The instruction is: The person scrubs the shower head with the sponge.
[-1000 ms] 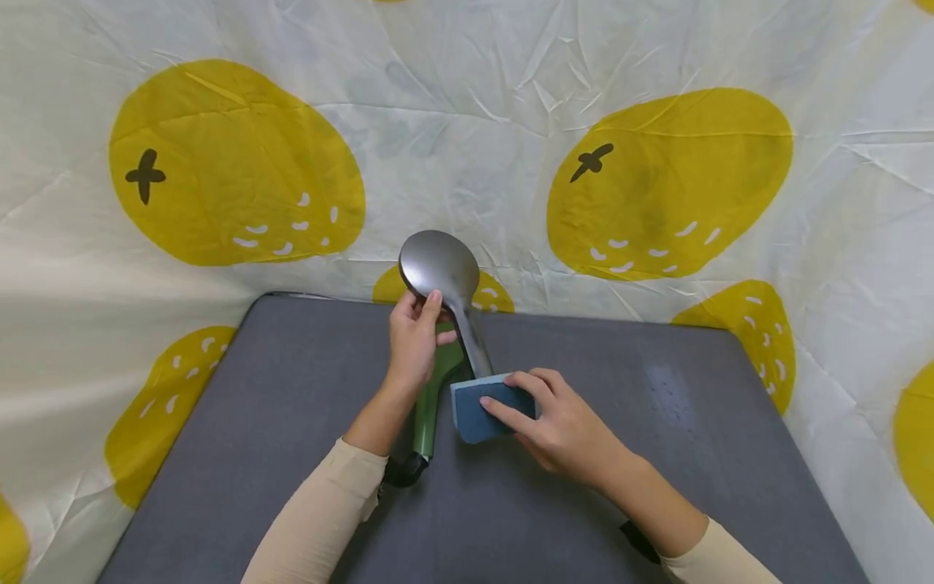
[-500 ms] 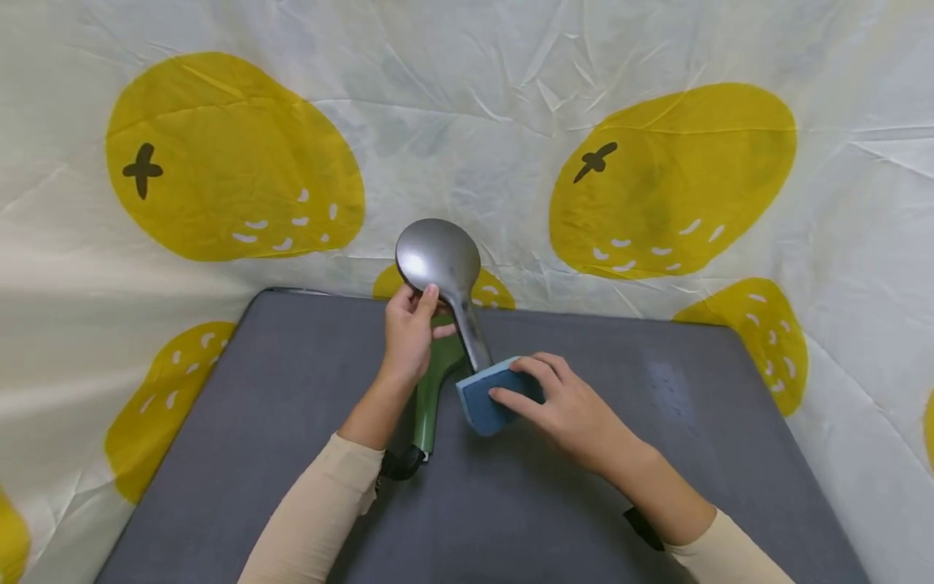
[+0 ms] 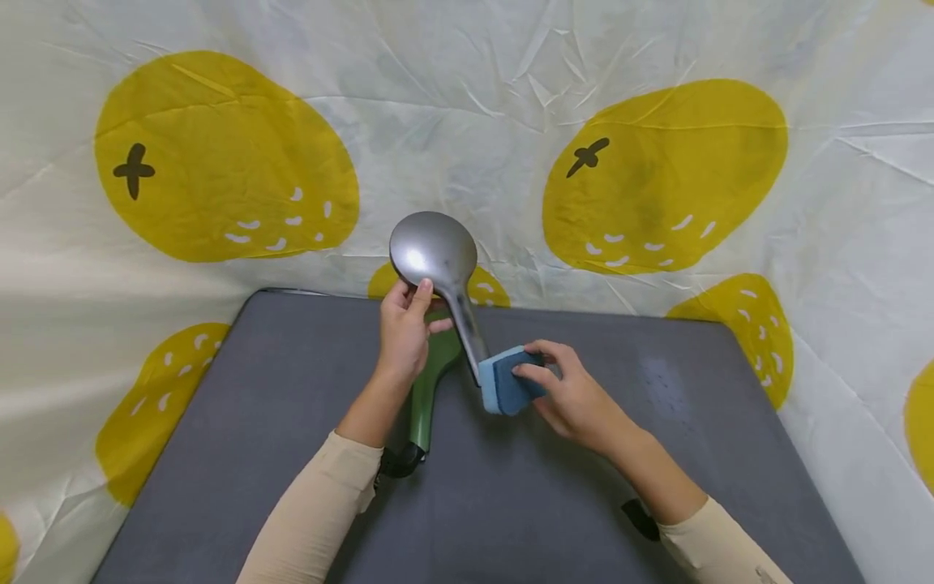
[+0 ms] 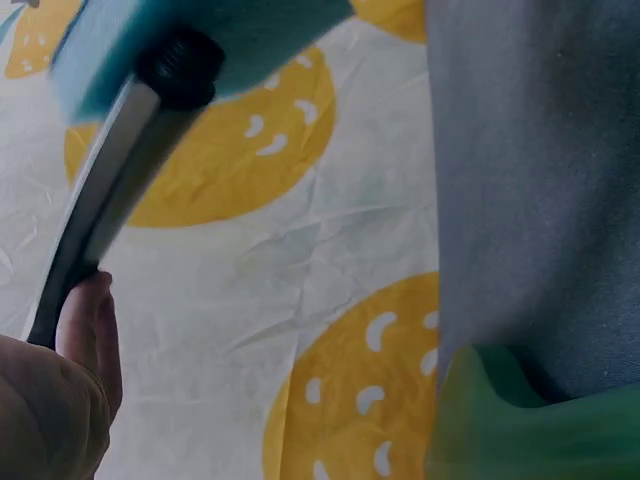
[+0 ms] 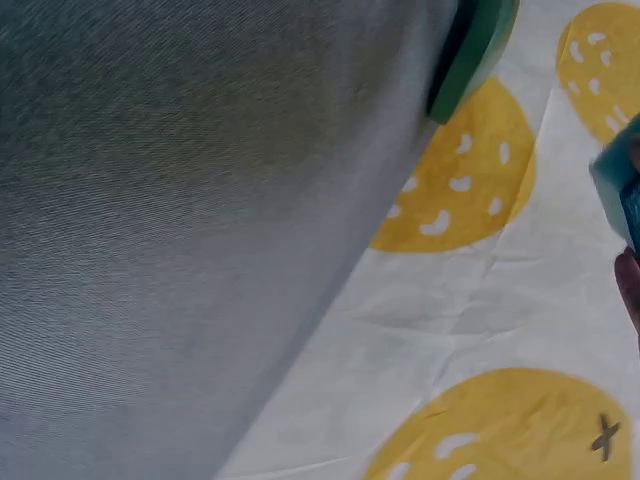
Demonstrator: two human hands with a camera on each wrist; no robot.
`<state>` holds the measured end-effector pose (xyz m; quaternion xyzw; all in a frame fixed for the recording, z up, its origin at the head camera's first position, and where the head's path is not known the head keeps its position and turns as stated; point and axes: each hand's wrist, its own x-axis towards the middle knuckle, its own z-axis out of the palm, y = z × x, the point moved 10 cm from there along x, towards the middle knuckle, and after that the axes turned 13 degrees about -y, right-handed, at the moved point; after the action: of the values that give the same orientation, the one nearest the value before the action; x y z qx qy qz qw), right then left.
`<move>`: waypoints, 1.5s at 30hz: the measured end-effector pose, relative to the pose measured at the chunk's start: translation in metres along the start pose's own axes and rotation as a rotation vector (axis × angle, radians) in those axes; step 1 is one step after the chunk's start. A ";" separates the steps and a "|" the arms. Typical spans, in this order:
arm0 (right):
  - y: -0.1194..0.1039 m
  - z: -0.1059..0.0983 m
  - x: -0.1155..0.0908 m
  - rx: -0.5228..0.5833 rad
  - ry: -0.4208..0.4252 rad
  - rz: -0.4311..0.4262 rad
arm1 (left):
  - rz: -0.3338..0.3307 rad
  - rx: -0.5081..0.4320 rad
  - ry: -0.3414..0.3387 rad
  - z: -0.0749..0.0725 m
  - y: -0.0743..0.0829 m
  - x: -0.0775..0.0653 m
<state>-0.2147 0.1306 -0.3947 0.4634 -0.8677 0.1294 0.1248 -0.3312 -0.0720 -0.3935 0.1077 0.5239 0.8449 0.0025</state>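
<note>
A silver-grey handheld shower head (image 3: 434,246) is held up above the table, its round back facing me. My left hand (image 3: 405,328) grips it where the round head meets the handle, thumb on top. In the left wrist view, a black threaded end (image 4: 181,68) of the handle shows against the sponge. My right hand (image 3: 584,397) pinches a two-tone blue sponge (image 3: 511,381) between thumb and fingers, touching the lower end of the handle. Only the edge of the sponge (image 5: 618,185) and some fingertips appear in the right wrist view.
A green object with a long handle (image 3: 422,405) and a black end lies on the grey table (image 3: 292,365), partly behind my left hand and forearm. Behind the table hangs a white cloth (image 3: 452,146) with yellow fruit prints. A pale smudge (image 3: 664,385) marks the table at right.
The sponge has turned so its light edge faces left, and has shifted right and slightly up at the handle's end. The shower head has risen a little and moved slightly left.
</note>
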 end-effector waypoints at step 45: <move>0.022 0.025 -0.043 0.219 0.038 0.098 | 0.002 -0.116 -0.073 0.010 0.000 -0.005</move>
<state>-0.2119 0.1671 -0.4353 0.4288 -0.8674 0.2383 0.0835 -0.3242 -0.0635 -0.3901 0.1386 0.4734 0.8694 0.0271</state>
